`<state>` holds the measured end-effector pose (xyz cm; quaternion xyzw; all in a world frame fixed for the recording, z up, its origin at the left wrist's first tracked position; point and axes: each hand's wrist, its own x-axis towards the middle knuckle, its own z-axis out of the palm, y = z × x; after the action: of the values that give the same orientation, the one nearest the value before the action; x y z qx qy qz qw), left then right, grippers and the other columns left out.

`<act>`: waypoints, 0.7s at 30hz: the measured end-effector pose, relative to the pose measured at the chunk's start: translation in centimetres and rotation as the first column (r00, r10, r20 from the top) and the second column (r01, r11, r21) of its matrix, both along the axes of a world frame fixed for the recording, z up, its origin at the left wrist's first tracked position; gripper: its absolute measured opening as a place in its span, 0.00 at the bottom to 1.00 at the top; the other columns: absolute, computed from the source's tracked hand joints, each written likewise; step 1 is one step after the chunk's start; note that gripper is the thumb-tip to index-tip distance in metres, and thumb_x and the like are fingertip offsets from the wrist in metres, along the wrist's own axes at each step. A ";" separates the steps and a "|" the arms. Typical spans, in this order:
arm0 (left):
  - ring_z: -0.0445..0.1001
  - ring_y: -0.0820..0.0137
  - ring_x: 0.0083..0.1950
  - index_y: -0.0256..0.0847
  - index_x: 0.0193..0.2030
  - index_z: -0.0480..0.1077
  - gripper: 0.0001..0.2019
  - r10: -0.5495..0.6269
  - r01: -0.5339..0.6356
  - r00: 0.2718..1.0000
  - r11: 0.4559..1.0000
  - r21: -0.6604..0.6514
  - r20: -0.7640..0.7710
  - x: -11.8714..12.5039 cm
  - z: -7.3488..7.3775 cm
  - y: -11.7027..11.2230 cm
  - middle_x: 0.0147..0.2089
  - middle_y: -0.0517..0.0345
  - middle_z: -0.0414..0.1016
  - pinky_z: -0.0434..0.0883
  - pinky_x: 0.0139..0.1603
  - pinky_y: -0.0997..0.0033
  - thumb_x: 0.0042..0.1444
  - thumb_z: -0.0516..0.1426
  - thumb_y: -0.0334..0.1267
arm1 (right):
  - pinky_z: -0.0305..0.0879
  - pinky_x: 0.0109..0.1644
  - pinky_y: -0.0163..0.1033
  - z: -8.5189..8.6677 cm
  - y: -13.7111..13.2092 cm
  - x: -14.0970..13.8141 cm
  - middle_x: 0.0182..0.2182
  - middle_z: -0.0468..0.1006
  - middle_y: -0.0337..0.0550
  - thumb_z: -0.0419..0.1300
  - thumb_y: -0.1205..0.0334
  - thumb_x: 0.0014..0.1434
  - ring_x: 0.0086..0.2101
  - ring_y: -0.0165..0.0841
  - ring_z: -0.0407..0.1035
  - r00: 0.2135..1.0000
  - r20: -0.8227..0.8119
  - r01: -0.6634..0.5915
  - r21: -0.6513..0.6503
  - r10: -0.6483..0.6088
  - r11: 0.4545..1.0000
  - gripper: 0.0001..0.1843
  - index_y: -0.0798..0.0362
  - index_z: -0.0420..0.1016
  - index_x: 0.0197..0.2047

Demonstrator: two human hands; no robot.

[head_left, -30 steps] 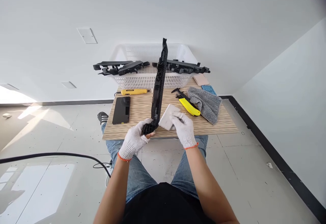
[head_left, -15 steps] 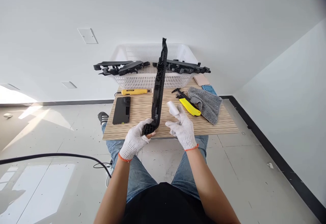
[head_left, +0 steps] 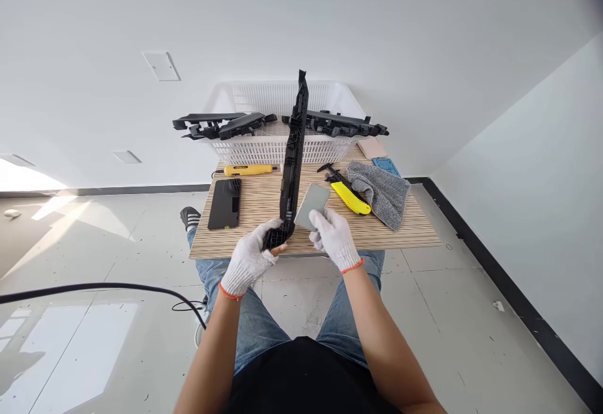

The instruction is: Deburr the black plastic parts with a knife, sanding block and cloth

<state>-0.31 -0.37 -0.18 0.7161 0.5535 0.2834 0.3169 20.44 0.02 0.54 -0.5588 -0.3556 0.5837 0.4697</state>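
My left hand (head_left: 249, 256), in a white knit glove with an orange cuff, grips the near end of a long black plastic trim piece (head_left: 293, 163). That piece tilts upright over the table, its ribbed inner side showing and its far end in front of the basket. In my gloved right hand (head_left: 331, 238) is a thin grey-green rectangular pad (head_left: 313, 203), which looks like a sanding pad, pinched at its lower right. The pad's left corner is close beside the trim piece's lower part; whether they touch I cannot tell.
A white plastic basket (head_left: 264, 150) at the back bears more black trim pieces (head_left: 346, 124). On the table (head_left: 264, 207) lie a yellow corded tool (head_left: 249, 169), a phone (head_left: 225, 204), a yellow utility knife (head_left: 351, 198), a caliper-like black tool, a grey cloth (head_left: 380, 191), and pink and blue pads.
My right hand has turned the pad from its white side to its grey-green face and closed its fingers on it. The pad is nearer the trim piece. My left hand holds still.
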 end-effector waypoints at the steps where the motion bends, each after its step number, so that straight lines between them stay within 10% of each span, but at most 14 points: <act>1: 0.78 0.55 0.61 0.44 0.60 0.72 0.24 -0.001 0.001 1.000 1.000 0.000 -0.002 0.0 0.0 0.0 0.58 0.54 0.81 0.76 0.62 0.58 0.57 0.61 0.47 | 0.50 0.15 0.27 0.1 0.1 -0.1 0.21 0.65 0.31 0.65 0.45 0.50 0.16 0.23 0.61 1.000 -0.013 0.011 -0.009 -0.012 1.000 0.20 0.49 0.64 0.30; 5: 0.77 0.55 0.63 0.45 0.60 0.72 0.25 0.001 -0.001 1.000 1.000 -0.005 -0.017 0.0 -0.1 0.1 0.59 0.55 0.81 0.75 0.64 0.57 0.57 0.61 0.49 | 0.52 0.16 0.28 0.2 0.2 0.1 0.22 0.66 0.31 0.67 0.48 0.49 0.17 0.24 0.62 0.980 0.036 -0.196 -0.031 0.197 0.980 0.18 0.50 0.65 0.30; 17: 0.76 0.56 0.64 0.44 0.61 0.71 0.26 0.017 -0.017 1.000 1.000 -0.023 -0.003 0.0 0.0 0.0 0.61 0.55 0.79 0.74 0.65 0.57 0.56 0.61 0.48 | 0.53 0.18 0.29 -0.7 0.0 0.0 0.19 0.62 0.30 0.64 0.48 0.50 0.16 0.23 0.57 0.998 0.046 -0.048 0.017 0.047 0.999 0.16 0.50 0.67 0.30; 21: 0.77 0.56 0.63 0.45 0.61 0.72 0.25 0.017 -0.017 1.000 1.000 -0.023 -0.007 0.0 -0.2 0.0 0.60 0.56 0.80 0.74 0.64 0.58 0.56 0.61 0.48 | 0.58 0.20 0.30 -0.7 -0.3 0.1 0.19 0.64 0.32 0.66 0.49 0.50 0.18 0.24 0.60 0.972 0.133 -0.205 0.059 0.196 0.977 0.17 0.51 0.68 0.27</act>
<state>-0.34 -0.33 -0.34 0.7086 0.5641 0.2772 0.3206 20.57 -0.24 -0.18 -0.5385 -0.4599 0.5785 0.4049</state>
